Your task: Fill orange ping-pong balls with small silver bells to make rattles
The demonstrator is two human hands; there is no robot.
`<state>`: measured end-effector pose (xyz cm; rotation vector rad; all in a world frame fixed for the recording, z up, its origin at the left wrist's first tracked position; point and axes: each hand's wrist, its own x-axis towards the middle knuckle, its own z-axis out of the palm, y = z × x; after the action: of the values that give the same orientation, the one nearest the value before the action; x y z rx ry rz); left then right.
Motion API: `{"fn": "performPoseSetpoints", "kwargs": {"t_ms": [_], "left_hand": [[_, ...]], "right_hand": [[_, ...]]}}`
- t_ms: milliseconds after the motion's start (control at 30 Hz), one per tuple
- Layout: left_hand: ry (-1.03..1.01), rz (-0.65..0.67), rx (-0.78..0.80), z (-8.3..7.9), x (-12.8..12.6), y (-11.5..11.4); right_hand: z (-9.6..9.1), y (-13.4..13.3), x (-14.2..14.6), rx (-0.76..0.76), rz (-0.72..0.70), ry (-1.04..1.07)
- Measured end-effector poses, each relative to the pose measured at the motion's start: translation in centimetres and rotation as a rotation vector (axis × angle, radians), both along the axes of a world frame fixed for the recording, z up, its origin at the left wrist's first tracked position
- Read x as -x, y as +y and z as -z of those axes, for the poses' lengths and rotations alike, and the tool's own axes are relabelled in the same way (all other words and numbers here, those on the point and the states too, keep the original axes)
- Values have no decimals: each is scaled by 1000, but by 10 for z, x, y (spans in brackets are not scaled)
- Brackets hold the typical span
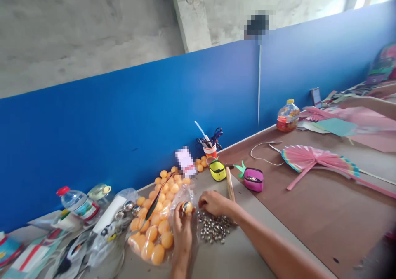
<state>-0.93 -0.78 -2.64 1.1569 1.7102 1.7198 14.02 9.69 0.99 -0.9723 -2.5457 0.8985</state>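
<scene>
My left hand is closed round a small ball that looks partly orange and partly shiny silver. Just to its right, my right hand has its fingers curled and pinched together; whatever is between them is hidden. Below the right hand lies a pile of small shiny metal beads or bells. To the left of my left hand, orange balls, much like table tennis balls, fill a clear plastic bag and spread back toward the blue wall. A wooden handle lies behind my right wrist.
A yellow pouch, a purple pouch and a cup of tools stand behind. Bottles and plastic-wrapped clutter fill the left. A pink folding fan and a jug are right; another person's arm reaches in.
</scene>
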Motion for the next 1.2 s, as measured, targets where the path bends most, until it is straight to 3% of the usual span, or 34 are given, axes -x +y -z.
{"fn": "performPoseSetpoints", "kwargs": {"t_ms": [167,267,700,933,1200], "left_hand": [[9,38,58,-2,0,1],[-1,41,57,-3,0,1],[-54,39,45,-1,1,1],[-56,29,-1,5,3,3],[-83,56,25,5,3,4]], "right_hand": [[11,-12,6,-253,-56,-178],[9,-14,6,-317,-80,-188],[-5,-23,8,-329,-86,-214],[3,-13,12,-155,131,-1],[0,-13,9,-178,115,-82]]}}
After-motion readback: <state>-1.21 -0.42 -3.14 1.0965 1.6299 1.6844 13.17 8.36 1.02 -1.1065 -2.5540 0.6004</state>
